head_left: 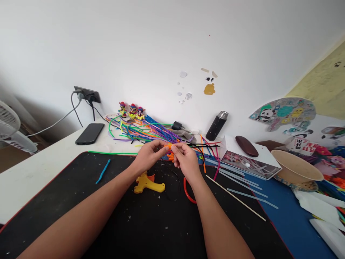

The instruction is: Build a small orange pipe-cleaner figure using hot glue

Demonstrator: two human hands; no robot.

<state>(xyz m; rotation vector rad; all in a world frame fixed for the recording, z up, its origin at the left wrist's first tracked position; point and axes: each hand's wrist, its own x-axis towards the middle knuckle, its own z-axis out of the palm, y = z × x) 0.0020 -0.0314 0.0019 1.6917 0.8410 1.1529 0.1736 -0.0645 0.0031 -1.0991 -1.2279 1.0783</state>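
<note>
Black mat (81, 201): both hands (147, 156) (185, 160) pinch orange pipe cleaner (169, 146) mid-mat.

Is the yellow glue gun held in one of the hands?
No, the yellow glue gun lies on the black mat, while the left hand and the right hand both pinch an orange strand.
</note>
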